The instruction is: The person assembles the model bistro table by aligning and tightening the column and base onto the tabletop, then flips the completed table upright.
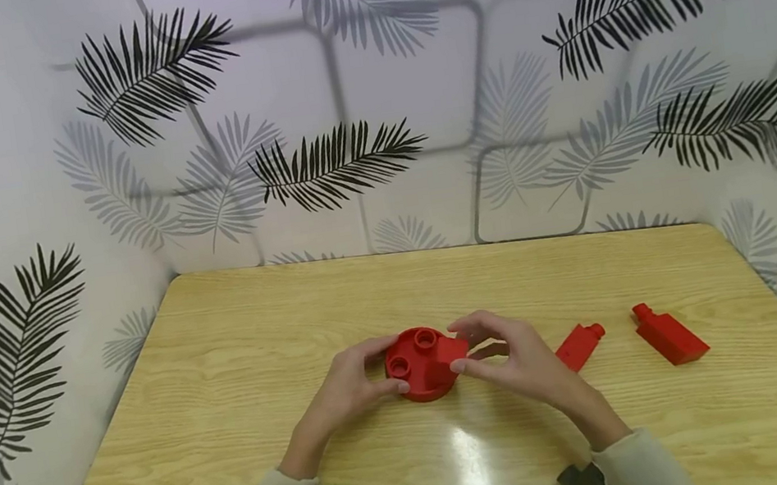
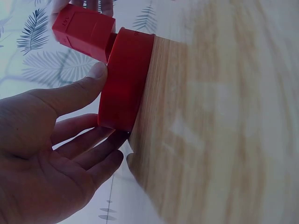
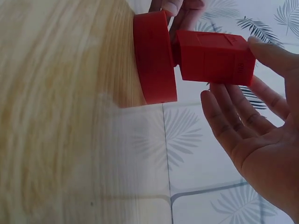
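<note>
A round red base [image 1: 425, 394] with a raised rim sits on the table, and two ring-shaped sockets show inside it. My left hand [image 1: 348, 382] holds the base from the left, thumb against its near side and fingers round the far side. In my right hand [image 1: 521, 352] is a red bottle-shaped block [image 3: 215, 58], pinched by its wide end. Its narrow neck points down at the base [image 3: 154, 58] and meets it on the right side. How deep the neck sits is hidden by the rim.
Two more red bottle-shaped blocks lie on the wooden table [image 1: 236, 322] to the right: one block [image 1: 577, 347] partly behind my right wrist, another block [image 1: 670, 335] farther right. A leaf-patterned wall covering [image 1: 418, 188] borders the table at the back and sides.
</note>
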`<state>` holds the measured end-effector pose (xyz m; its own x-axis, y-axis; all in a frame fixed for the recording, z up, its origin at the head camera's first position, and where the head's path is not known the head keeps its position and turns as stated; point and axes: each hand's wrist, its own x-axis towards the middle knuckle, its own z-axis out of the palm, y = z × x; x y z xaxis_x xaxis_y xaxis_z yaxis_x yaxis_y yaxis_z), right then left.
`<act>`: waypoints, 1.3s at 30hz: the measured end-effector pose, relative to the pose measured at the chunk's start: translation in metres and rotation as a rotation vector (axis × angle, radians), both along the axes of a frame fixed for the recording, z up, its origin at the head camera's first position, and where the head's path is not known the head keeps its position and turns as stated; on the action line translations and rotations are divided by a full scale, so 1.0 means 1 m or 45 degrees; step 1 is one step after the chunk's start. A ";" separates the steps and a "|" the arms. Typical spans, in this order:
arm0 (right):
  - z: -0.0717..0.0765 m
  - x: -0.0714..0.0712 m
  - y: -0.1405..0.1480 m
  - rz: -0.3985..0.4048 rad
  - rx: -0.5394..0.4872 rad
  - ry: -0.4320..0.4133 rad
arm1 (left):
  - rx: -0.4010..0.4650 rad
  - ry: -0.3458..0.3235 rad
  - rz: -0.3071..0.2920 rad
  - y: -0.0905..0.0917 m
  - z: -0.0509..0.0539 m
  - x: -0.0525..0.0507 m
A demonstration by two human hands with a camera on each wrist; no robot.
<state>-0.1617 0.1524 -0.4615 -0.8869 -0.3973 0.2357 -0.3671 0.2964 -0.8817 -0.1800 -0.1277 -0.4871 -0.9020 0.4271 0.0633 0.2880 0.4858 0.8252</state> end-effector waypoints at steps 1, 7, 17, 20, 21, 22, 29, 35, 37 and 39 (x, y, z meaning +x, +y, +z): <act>-0.001 0.000 -0.002 0.003 0.008 0.013 | 0.000 -0.004 0.001 0.000 0.000 0.000; -0.005 0.001 -0.008 0.046 0.068 0.123 | -0.004 0.011 -0.009 -0.001 -0.003 0.000; -0.001 0.003 0.001 0.194 0.031 0.024 | 0.004 0.012 -0.015 -0.001 -0.002 0.001; -0.001 0.002 -0.004 0.186 0.046 0.077 | 0.004 -0.001 -0.009 -0.001 -0.001 0.001; -0.002 0.002 -0.005 0.178 0.055 0.099 | 0.007 -0.001 -0.008 -0.001 -0.001 0.001; -0.002 0.002 -0.008 0.175 0.062 0.116 | 0.008 -0.002 -0.007 -0.001 -0.001 0.001; -0.005 0.003 -0.016 0.144 0.123 0.194 | 0.009 -0.003 -0.002 -0.001 -0.001 0.002; -0.004 0.002 -0.016 0.223 0.020 0.106 | -0.001 0.003 -0.002 -0.001 0.000 0.002; -0.004 0.002 -0.015 0.244 0.007 0.064 | -0.001 0.006 -0.003 -0.001 0.000 0.002; -0.003 0.002 -0.016 0.229 0.012 0.055 | -0.007 0.007 0.001 -0.001 0.000 0.002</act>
